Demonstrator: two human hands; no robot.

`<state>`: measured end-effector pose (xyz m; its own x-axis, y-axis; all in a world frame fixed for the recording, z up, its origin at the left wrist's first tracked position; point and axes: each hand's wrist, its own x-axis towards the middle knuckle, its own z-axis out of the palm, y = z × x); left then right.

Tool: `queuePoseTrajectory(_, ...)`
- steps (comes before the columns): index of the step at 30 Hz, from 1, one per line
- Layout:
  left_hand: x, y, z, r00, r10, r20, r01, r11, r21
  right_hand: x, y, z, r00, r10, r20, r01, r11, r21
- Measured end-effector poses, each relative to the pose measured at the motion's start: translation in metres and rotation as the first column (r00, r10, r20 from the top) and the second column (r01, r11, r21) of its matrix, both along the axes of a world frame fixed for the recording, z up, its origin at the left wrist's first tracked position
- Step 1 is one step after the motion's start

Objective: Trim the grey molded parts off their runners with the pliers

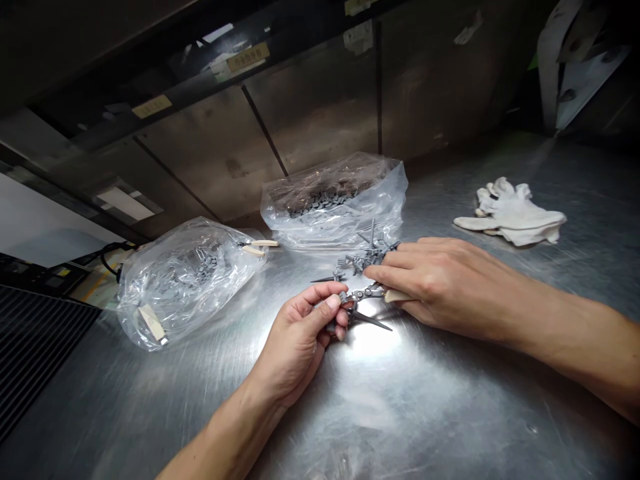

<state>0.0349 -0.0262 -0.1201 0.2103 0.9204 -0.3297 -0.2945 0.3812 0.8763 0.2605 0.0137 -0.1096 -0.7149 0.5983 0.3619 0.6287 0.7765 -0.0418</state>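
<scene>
My left hand pinches a small grey moulded piece between thumb and fingertips. From beneath those fingers a grey tapered spike sticks out to the right. A pair of small pliers with cream grips is in my right hand, its jaws at the grey piece by my left fingertips. Whether the jaws are closed on it is too small to tell. Just beyond both hands lies a heap of grey branching moulded parts, partly covered by my right fingers.
Two clear plastic bags of small grey pieces stand behind, one at left and one in the middle. Another cream-handled tool rests by the left bag. White gloves lie at right on the metal table.
</scene>
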Motion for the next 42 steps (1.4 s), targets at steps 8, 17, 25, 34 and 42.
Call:
queuePoseTrajectory(8, 0.002, 0.002, 0.000, 1.000, 0.013, 0.014, -0.013, 1.000, -0.014, 0.000, 0.001, 0.000, 1.000, 0.020, -0.012, -0.019, 1.000, 0.019)
queuePoseTrajectory(17, 0.003, 0.004, 0.003, 0.991, 0.058, 0.118, -0.051, 0.997, -0.062, 0.002, 0.000, 0.002, 0.999, 0.005, -0.042, -0.004, 1.000, 0.012)
queuePoseTrajectory(25, 0.002, 0.000, 0.006, 0.989, 0.086, 0.123, -0.079, 0.995, -0.060, 0.005, 0.004, 0.007, 0.981, -0.124, -0.149, 0.123, 0.992, -0.010)
queuePoseTrajectory(34, 0.002, 0.004, 0.010, 0.985, 0.148, 0.084, -0.143, 0.988, -0.062, 0.018, 0.016, 0.013, 0.883, -0.428, -0.192, 0.374, 0.889, -0.264)
queuePoseTrajectory(42, 0.003, 0.002, 0.011, 0.998, 0.025, 0.057, -0.020, 0.995, -0.099, 0.001, 0.007, 0.007, 0.823, -0.538, -0.181, 0.389, 0.767, -0.511)
